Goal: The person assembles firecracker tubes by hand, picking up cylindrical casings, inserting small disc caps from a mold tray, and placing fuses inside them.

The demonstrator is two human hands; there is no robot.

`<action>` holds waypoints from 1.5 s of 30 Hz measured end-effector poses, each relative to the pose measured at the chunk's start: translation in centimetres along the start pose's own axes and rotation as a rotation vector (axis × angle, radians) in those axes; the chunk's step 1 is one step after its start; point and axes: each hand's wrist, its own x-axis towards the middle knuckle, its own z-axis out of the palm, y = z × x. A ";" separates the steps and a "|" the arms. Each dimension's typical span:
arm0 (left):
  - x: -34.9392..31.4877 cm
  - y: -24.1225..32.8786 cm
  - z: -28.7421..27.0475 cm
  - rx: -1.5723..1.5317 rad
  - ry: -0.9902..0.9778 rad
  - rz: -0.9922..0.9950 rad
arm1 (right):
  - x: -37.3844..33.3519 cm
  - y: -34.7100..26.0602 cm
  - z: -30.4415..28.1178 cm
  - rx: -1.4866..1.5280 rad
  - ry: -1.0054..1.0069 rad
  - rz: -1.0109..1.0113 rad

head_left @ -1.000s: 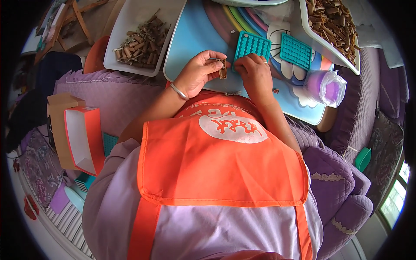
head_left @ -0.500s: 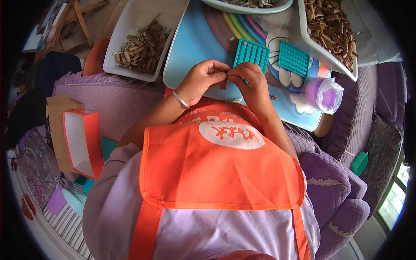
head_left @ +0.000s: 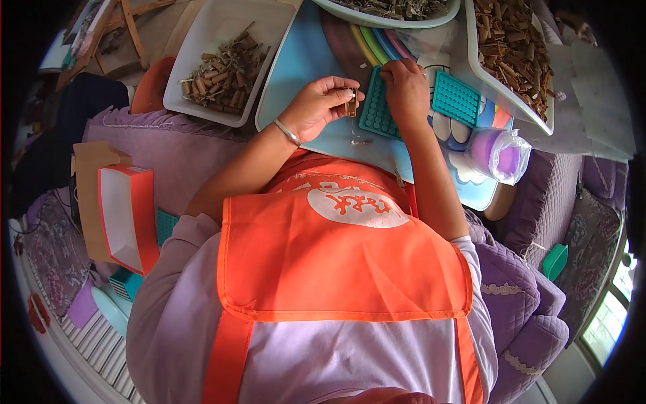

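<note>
My left hand [head_left: 317, 108] pinches a short brown rolled piece of bark [head_left: 350, 106] upright over the table, with a pale bit at its upper end. To the right of it, my right hand [head_left: 408, 91] reaches over a teal tray with small round pockets [head_left: 378, 108] and covers its right part. The fingers of that hand are bent together near the tray's far edge; their tips, and anything in them, are hidden. A second teal pocketed tray [head_left: 457, 99] lies just right of the right hand.
A white bin [head_left: 176, 91] with brown rolls stands left; another bin [head_left: 471, 57], full of bark pieces, stands right. At the far edge is a white basin [head_left: 404, 21] of dried bits. A purple cup in a plastic bag [head_left: 499, 153] rests on the blue table [head_left: 286, 81].
My hands were together over the brown piece and have parted. The right hand has moved away to the far side of the near teal tray, while the left keeps the piece.
</note>
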 end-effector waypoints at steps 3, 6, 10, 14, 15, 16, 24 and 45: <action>-0.2 0.5 0.4 0.021 0.019 -0.005 | -0.5 -0.7 -0.6 0.100 0.007 0.083; -0.4 0.3 0.3 0.043 -0.016 0.025 | -1.4 -3.5 -2.5 0.589 -0.036 0.202; -0.8 0.2 1.0 0.073 -0.033 0.037 | -3.3 -4.9 -3.0 0.709 -0.080 0.128; -1.6 0.1 1.3 0.183 -0.079 0.049 | -4.1 -4.5 -3.8 0.724 -0.154 0.123; -1.8 -0.2 1.4 0.202 -0.084 0.049 | -4.4 -4.3 -3.8 0.717 -0.179 0.073; -2.0 -0.5 1.3 0.204 -0.087 0.049 | -4.7 -4.1 -3.8 0.709 -0.204 0.023; -2.5 -1.0 0.8 0.142 0.104 -0.030 | -8.1 -2.7 -5.7 0.142 -0.198 -0.063; -2.6 -1.7 -0.7 -0.037 0.043 -0.026 | -6.2 0.0 -7.0 -0.167 0.314 -0.013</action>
